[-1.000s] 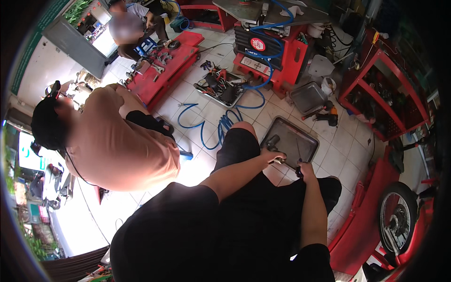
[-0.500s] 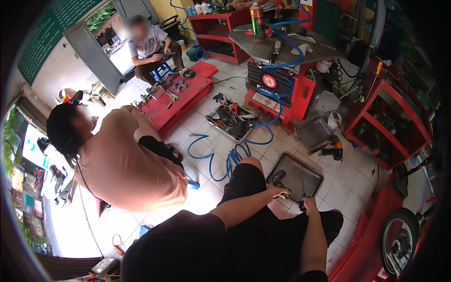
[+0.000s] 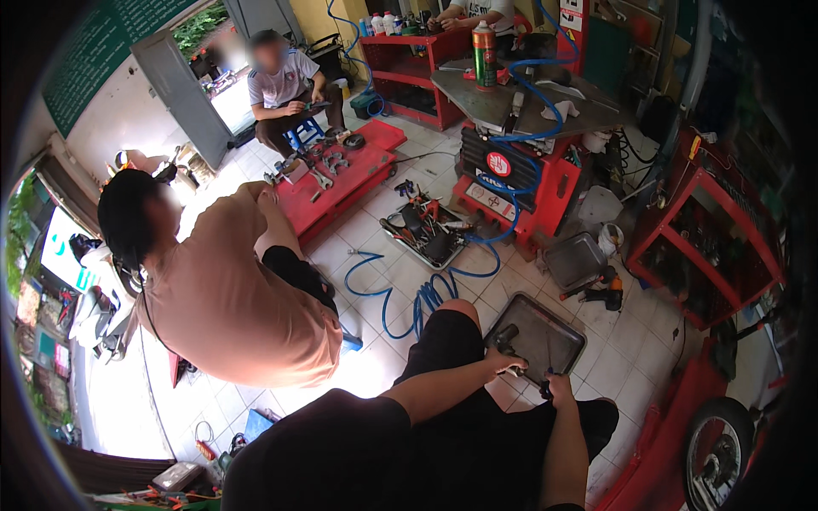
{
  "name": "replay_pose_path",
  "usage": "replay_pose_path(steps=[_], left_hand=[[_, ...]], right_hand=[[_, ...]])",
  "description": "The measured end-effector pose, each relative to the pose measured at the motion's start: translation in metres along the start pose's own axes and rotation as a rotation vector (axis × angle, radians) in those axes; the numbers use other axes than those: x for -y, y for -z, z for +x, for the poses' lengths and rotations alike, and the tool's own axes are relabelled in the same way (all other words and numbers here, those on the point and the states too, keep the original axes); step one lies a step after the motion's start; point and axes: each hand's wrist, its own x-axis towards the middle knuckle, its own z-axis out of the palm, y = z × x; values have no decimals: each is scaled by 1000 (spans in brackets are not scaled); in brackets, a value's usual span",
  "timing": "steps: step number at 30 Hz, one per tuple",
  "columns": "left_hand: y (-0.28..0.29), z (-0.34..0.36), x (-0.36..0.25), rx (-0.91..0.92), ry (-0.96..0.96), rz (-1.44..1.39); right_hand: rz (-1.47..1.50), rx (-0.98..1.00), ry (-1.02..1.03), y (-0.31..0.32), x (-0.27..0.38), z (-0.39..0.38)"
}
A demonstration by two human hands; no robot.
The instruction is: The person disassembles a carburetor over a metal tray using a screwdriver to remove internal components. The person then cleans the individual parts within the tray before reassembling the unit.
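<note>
My left hand (image 3: 506, 364) is closed round a dark cylindrical part (image 3: 504, 337) with a paler metal end near my fingers. I cannot make out its exact kind. My right hand (image 3: 560, 387) grips the dark handle of a screwdriver (image 3: 550, 362); its thin shaft points away from me over the tray. Both hands are at the near edge of a shallow grey metal tray (image 3: 566, 322) on the floor in front of my knees. The two held things are apart.
A tray of mixed tools (image 3: 430, 247) and a coiled blue air hose (image 3: 417, 311) lie ahead. A cordless drill (image 3: 607, 291) and a second metal tray (image 3: 575, 261) sit to the right. A person (image 3: 239, 294) sits close on my left; another (image 3: 285, 89) sits beyond the red platform (image 3: 341, 183).
The whole view has shifted slightly, with the scene appearing lower. Both hands keep their holds at the tray's near edge, with little visible movement.
</note>
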Motion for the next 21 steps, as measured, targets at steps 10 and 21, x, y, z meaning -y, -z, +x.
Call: replay_pose_path(steps=[10,21], left_hand=[[0,-4,0,88,7,-52],[-1,14,12,23,-10,65]], right_hand=[[21,26,6,3,-7,4],[-186,-145,435,-42,134,-77]])
